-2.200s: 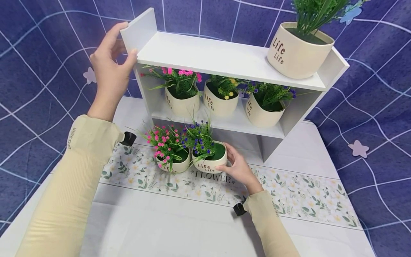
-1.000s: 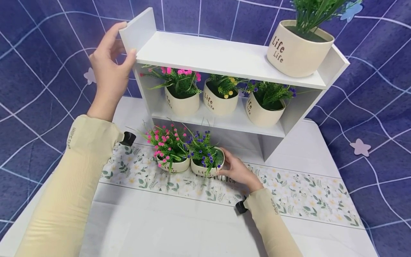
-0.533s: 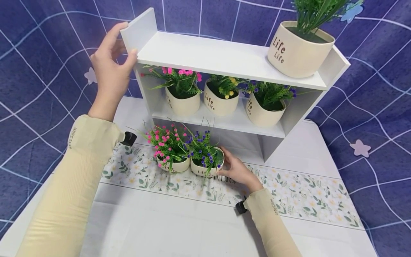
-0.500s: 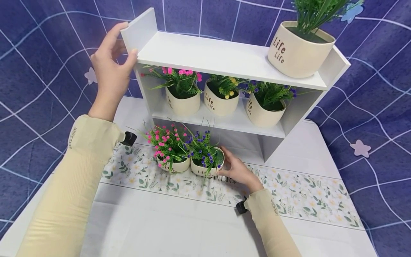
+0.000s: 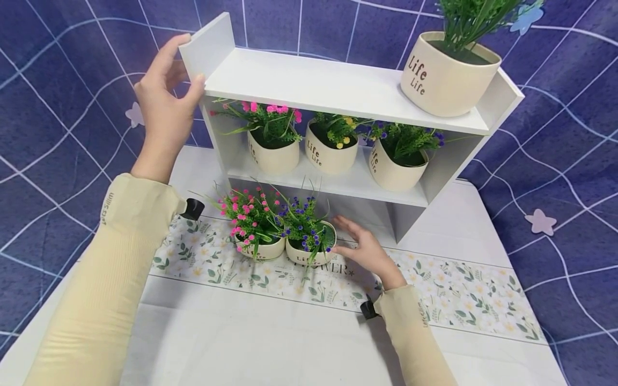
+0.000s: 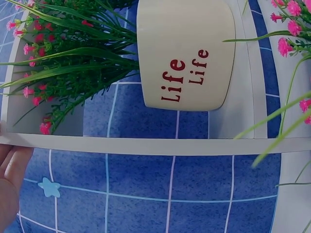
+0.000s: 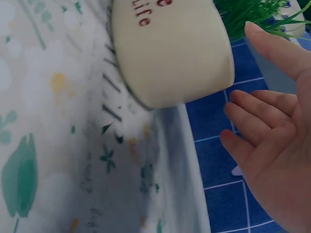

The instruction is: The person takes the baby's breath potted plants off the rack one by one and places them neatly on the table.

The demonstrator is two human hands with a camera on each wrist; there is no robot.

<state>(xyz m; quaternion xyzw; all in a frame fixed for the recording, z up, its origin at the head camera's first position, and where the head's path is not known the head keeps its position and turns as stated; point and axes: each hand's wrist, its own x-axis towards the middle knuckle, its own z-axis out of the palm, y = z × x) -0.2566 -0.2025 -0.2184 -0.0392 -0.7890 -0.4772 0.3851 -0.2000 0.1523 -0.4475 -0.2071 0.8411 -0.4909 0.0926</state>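
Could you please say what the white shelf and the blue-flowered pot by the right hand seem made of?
The white shelf looks like painted or laminated board, judging by its flat, straight-edged panels and smooth finish. The blue-flowered pot may be ceramic with a satin glaze, given its smooth cream wall, though plastic is possible.

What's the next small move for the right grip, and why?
Probably ease the right grip back, clear of the front blue-flowered pot: the right wrist view shows it open with a gap to that pot, which stands upright beside the front pink-flowered pot.
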